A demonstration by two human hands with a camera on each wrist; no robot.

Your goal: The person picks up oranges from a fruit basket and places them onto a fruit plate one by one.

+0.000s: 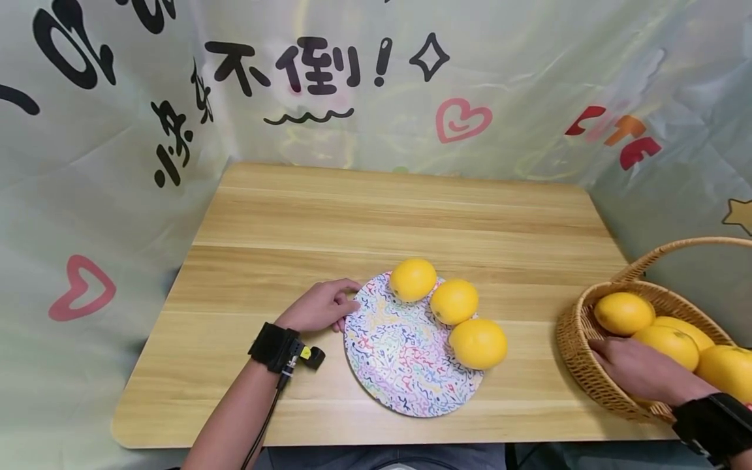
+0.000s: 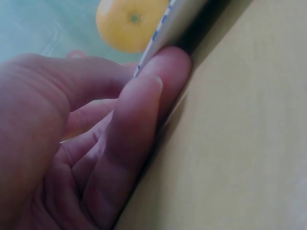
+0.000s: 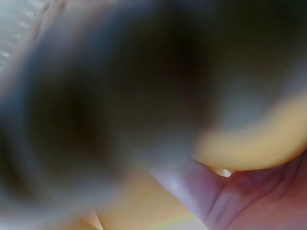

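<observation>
1. Closest to me, the person's grey-blue trousers [image 1: 329, 459] show below the near edge of the desk [image 1: 276, 421].
2. Both forearms wear black wristbands; the left one [image 1: 275, 346] carries a small camera and a cable.
3. The right hand [image 1: 649, 369] reaches down inside the wicker basket [image 1: 581, 372], among the yellow fruit. Its fingertips are hidden and the close view from that wrist is mostly a dark blur, so I can't tell whether it grips one; a yellow fruit lies right by the palm there.
4. The basket sits at the desk's right end, its tall handle arching over several big yellow fruits [image 1: 624, 313].
5. The left hand [image 1: 320, 307] pinches the left rim of the round board [image 1: 388, 352], with fingers above and below its thin edge.
6. That board, covered in colourful squiggles, lies near the middle of the desk's front half.
7. Three yellow fruits sit in a curved row along its right and far rim: a near one [image 1: 478, 344], a middle one [image 1: 454, 301] and a far one [image 1: 413, 279].
8. Beyond the desk hangs a pale sheet [image 1: 376, 140] with black writing [image 1: 320, 68] and a pink heart [image 1: 463, 121].
</observation>
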